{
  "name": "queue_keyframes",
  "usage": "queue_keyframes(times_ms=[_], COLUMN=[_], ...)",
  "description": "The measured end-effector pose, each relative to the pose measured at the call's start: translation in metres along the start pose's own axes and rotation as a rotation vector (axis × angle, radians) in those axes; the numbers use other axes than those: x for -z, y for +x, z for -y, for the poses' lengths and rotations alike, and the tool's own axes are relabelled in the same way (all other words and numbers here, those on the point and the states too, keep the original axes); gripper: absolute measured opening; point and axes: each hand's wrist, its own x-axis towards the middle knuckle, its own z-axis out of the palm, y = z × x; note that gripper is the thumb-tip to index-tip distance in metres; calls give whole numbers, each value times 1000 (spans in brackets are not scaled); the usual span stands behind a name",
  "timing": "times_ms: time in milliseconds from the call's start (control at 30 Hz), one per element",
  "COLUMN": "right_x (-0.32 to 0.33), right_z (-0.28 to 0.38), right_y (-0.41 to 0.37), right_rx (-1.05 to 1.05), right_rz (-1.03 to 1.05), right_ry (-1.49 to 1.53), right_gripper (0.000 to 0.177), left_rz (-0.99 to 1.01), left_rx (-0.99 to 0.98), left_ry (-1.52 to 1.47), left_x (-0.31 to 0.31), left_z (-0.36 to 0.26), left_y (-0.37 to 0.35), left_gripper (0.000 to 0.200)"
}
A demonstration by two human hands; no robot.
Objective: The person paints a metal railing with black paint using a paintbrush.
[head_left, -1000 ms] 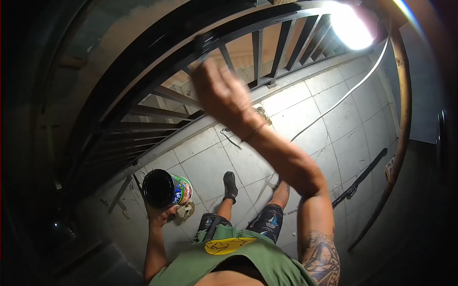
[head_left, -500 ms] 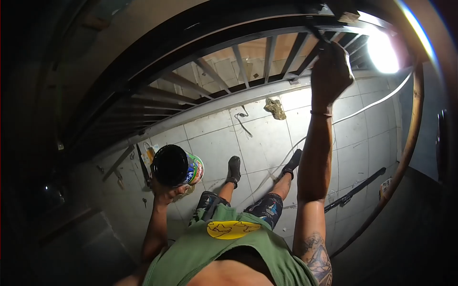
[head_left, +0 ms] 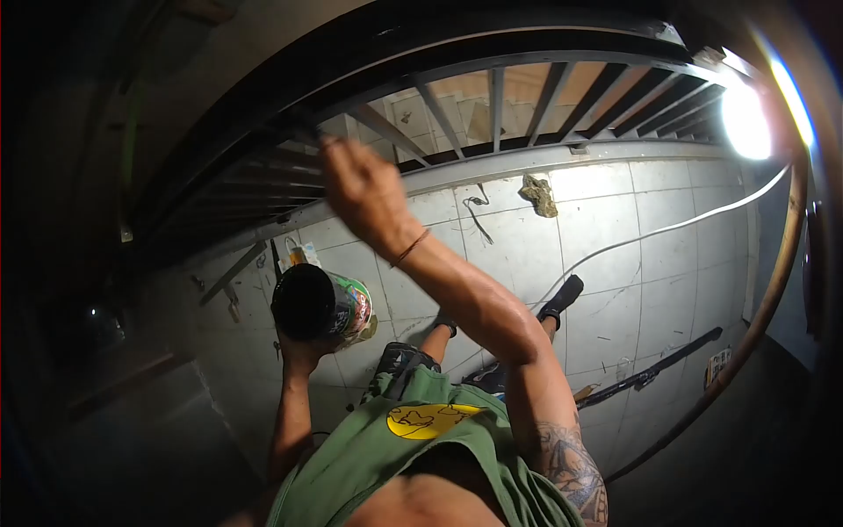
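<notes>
My left hand (head_left: 301, 353) is closed round the lower side of a paint can (head_left: 353, 309). The can has a colourful label, and its dark mouth faces up toward me. Over at the railing, my right hand (head_left: 367, 195) is a fist gripping a dark paintbrush (head_left: 306, 128), blurred and hard to separate from the black metal. The brush end is at the upper rail of the black metal railing (head_left: 413, 72); whether it touches cannot be made out.
A crumpled rag (head_left: 538, 195) and a dark strip (head_left: 477, 215) lie on the tiled floor (head_left: 601, 263). A bright lamp (head_left: 746, 121) shines at the right, with a white cable (head_left: 676, 230) trailing from it. A long black bar (head_left: 654, 369) rests on the tiles at right.
My right hand has swept left along the railing with the paintbrush, from near the lamp side to above the can. My left hand still holds the paint can, nearly in place. The view has shifted slightly.
</notes>
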Motion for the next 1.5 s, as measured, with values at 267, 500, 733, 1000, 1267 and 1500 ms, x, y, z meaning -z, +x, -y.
queue_keyframes(times_ms=[267, 500, 733, 1000, 1267, 1500], right_x=[126, 31, -6, -45, -23, -40], right_z=[-84, -40, 2, 21, 11, 16], right_y=[1, -15, 15, 26, 38, 27], right_rx=[-271, 35, -296, -357, -440, -377], right_rz=[-641, -286, -366, -178, -325, -250], right_ry=[-387, -348, 153, 194, 230, 292], right_gripper=[14, 18, 11, 6, 9, 8], left_rz=[-14, 23, 0, -48, -113, -77], left_rx=[321, -490, -469, -135, 154, -107], left_ry=[-245, 537, 630, 266, -105, 90], left_x=[3, 19, 38, 26, 25, 21], left_z=[-6, 18, 43, 9, 17, 21], left_y=[-7, -7, -15, -16, -24, -12], left_gripper=[96, 75, 65, 85, 102, 100])
